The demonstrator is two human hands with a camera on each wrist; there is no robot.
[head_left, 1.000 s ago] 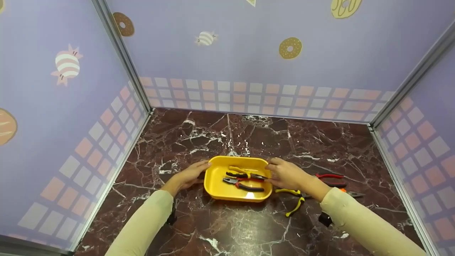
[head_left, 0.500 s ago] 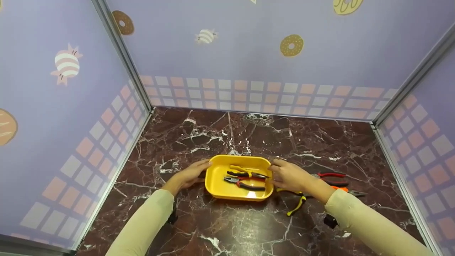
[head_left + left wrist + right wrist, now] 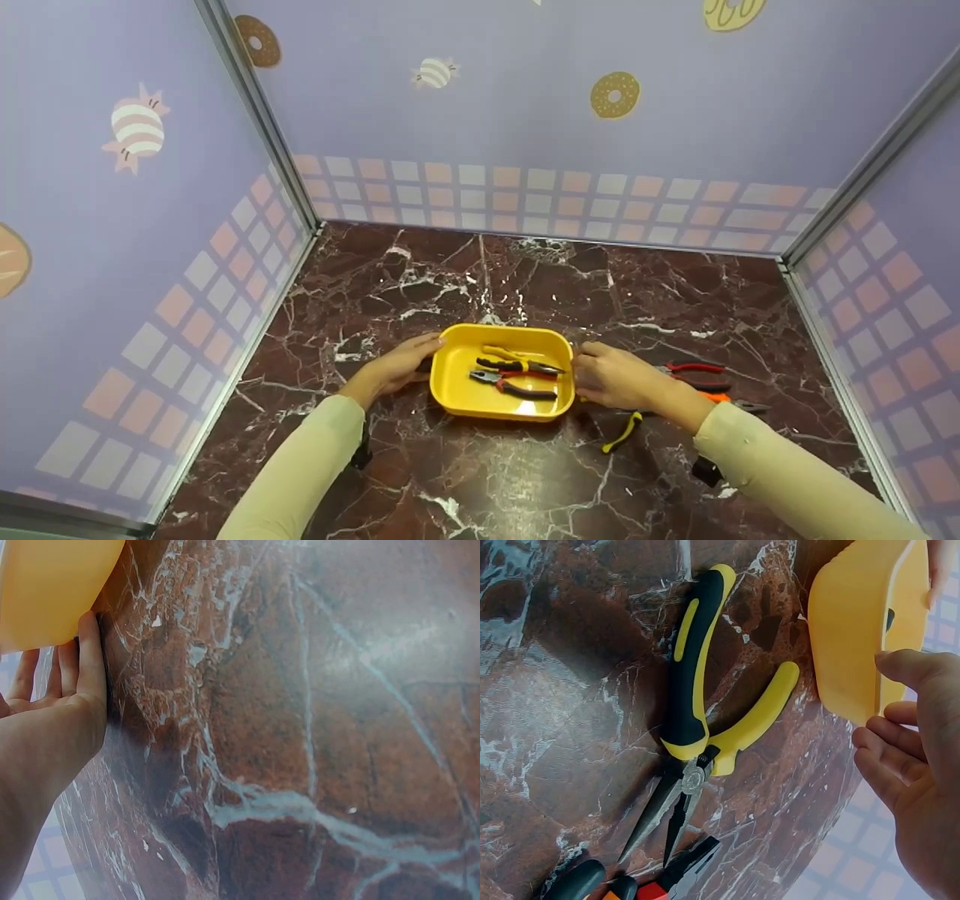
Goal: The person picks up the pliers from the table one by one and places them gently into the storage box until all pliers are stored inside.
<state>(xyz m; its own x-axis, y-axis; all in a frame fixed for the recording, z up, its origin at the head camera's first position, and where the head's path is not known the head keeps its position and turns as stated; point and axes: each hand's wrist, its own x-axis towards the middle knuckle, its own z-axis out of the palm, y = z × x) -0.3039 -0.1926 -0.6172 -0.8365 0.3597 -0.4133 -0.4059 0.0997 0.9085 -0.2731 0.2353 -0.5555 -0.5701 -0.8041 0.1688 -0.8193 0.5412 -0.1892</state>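
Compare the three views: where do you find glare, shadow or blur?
Head view: sharp, glare inside the yellow plastic tray. Left wrist view: hazy, left hand shadowing the dark red marble tabletop. Right wrist view: yellow-and-black long-nose pliers sharp, right hand soft.

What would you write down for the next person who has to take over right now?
Left hand: fingers straight, resting against the left end of the yellow tray; it holds nothing.
Right hand: relaxed and open at the tray's right end, thumb near the rim; whether it touches is unclear.
In the tray: three pairs of pliers, lying flat.
Outside it, on the marble table right of the tray: yellow-and-black long-nose pliers, red-handled pliers and an orange-handled pair, partly hidden by the right forearm.
Done: three pairs are in the tray.
Left: probably the three pairs beside it, if they belong in the tray too.
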